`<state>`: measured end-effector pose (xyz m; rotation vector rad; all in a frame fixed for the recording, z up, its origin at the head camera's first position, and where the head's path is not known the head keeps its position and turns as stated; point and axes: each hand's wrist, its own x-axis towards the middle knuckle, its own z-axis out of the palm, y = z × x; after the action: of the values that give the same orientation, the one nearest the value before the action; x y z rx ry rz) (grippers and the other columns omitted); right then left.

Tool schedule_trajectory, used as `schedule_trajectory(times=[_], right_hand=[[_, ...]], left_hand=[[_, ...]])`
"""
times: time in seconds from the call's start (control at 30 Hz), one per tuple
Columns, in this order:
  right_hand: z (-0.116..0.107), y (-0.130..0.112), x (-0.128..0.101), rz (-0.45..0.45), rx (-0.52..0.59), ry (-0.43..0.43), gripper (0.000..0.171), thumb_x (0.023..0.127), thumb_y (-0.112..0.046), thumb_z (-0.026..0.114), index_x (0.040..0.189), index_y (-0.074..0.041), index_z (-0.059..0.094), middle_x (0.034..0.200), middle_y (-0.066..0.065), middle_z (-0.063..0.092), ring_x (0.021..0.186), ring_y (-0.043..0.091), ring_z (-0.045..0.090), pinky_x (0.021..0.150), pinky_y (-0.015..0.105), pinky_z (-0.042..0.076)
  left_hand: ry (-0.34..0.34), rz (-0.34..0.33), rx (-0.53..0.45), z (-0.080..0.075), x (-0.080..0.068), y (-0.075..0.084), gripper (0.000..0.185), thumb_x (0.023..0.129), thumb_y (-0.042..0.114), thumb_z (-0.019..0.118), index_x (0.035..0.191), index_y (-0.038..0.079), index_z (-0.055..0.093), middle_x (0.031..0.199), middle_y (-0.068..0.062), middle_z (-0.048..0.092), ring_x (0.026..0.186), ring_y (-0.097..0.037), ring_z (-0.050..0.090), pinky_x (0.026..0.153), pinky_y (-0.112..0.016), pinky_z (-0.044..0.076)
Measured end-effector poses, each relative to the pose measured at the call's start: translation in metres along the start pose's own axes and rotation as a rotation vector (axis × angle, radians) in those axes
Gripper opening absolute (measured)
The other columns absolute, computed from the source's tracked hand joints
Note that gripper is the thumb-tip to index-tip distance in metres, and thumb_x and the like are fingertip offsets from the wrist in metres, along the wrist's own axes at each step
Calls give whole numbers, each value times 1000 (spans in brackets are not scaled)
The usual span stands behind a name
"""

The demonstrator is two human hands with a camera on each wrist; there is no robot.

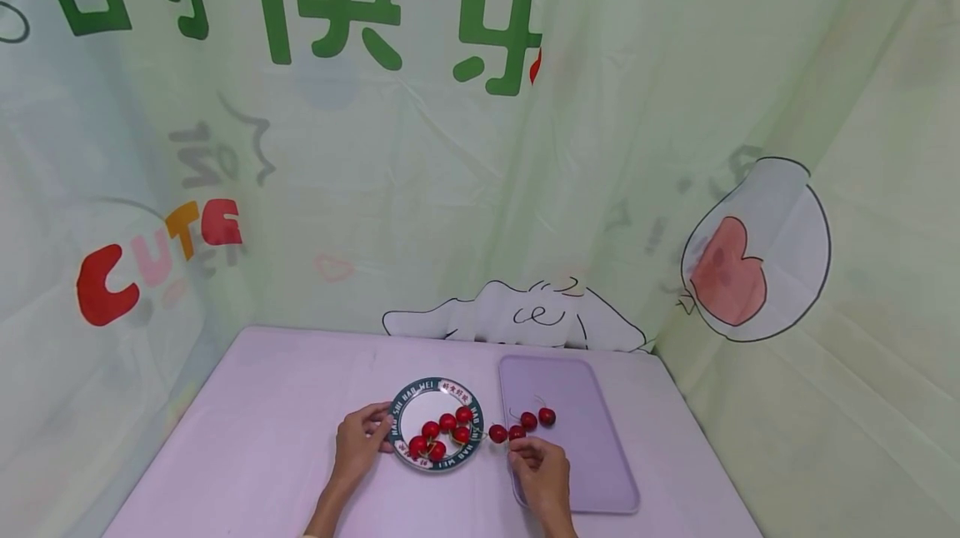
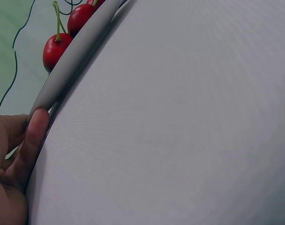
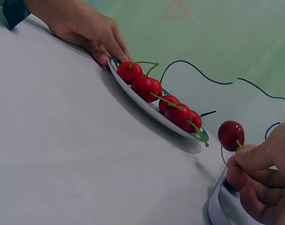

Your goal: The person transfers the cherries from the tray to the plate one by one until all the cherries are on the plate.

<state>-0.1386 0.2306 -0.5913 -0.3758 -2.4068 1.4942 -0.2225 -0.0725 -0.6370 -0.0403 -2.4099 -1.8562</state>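
Two bare hands, left hand (image 1: 360,440) with dark teal sleeve cuff (image 3: 13,11)

- Bare surface (image 1: 285,405) lies open left of the plate (image 1: 420,398)
- Cherries (image 1: 528,420) crowd the tray's (image 1: 592,455) near-left corner — its far and right parts lie free
- Backdrop cloth (image 1: 450,213) walls the far edge
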Motion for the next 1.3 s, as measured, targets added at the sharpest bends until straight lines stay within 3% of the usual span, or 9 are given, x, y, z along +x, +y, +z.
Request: schedule_trajectory(times=[0.43,0.93,1.3], right_hand=[[7,-6,-2,-63,23,-23,11,88,8,81,94,-1,82,89,13,82,71,4,66,66,17,59],[16,-9,5,-47,-7,-57,12,90,4,83,95,-6,82,90,7,81,74,12,67,66,17,58],[22,-21,6,-86,-10,-82,13,89,7,83,96,-4,82,91,9,81,72,6,66,67,16,59]], left_hand=[[-8,1,9,0,1,-1,34,105,6,71,138,0,72,112,-17,77,60,-12,71,59,-20,62],[1,0,14,0,1,-1,33,105,6,71,138,1,72,111,-17,77,60,-12,71,60,-20,62],[-1,-6,7,0,1,1,33,105,5,71,138,1,72,112,-17,77,59,-12,71,60,-19,63]])
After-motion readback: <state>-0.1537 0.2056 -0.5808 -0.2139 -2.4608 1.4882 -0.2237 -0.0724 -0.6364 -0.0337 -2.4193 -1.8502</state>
